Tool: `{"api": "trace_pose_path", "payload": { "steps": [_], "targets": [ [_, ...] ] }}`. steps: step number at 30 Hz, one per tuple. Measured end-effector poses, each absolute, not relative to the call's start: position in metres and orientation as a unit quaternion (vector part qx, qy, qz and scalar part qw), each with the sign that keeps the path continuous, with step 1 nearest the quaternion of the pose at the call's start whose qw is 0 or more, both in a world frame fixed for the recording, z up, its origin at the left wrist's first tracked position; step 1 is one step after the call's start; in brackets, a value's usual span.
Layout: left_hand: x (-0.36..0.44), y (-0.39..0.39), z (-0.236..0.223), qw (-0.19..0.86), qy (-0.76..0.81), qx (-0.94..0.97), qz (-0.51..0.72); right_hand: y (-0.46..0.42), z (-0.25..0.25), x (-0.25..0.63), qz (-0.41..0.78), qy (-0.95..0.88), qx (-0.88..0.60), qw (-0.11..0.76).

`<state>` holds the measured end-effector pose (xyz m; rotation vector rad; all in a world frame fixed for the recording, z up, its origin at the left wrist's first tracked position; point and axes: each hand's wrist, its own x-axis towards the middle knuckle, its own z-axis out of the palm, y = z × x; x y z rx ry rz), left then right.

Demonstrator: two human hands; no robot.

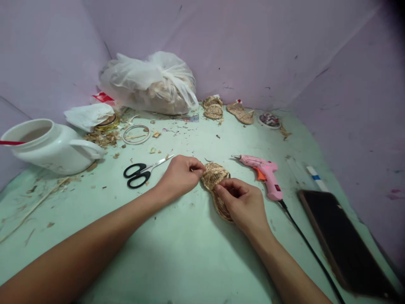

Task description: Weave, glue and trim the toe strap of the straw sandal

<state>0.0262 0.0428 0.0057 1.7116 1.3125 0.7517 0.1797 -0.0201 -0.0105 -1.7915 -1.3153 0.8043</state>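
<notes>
A small woven straw slipper (216, 174) lies between my hands, its strap end pointing away from me. My left hand (185, 172) is closed, with thumb and forefinger pinched at the slipper's left edge near the strap. From the right, my right hand (242, 202) grips the slipper's side, covering part of the sole. Black-handled scissors (142, 172) rest left of my left hand with the blades pointing right. A pink glue gun (264, 171) with an orange trigger lies beyond my right hand, its nozzle pointing left.
A white jug (57, 147) stands at left beside straw scraps. A tied plastic bag (152, 84) sits against the back wall. Nearby are a tape ring (136, 134), more straw slippers (240, 112) and a small dish (269, 120). A phone (341, 240) lies at right near the glue gun's cord.
</notes>
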Motion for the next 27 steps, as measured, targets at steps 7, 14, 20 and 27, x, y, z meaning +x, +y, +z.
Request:
{"api": "trace_pose_path", "payload": {
  "steps": [7, 14, 20, 27],
  "targets": [
    [0.030, 0.035, 0.011, 0.401, 0.504, 0.661, 0.386, -0.021, -0.011, 0.181, 0.298, -0.540, -0.692, 0.375],
    [0.032, 0.025, 0.017, 0.375, 0.450, 0.727, 0.359, -0.022, -0.013, 0.184, 0.306, -0.545, -0.683, 0.377],
    [0.042, 0.016, 0.018, 0.253, 0.483, 0.812, 0.208, -0.023, -0.014, 0.183, 0.294, -0.573, -0.661, 0.386],
    [0.044, 0.022, 0.012, 0.365, 0.480, 0.770, 0.208, -0.021, 0.004, 0.211, 0.217, -0.581, -0.691, 0.371]
  ]
}}
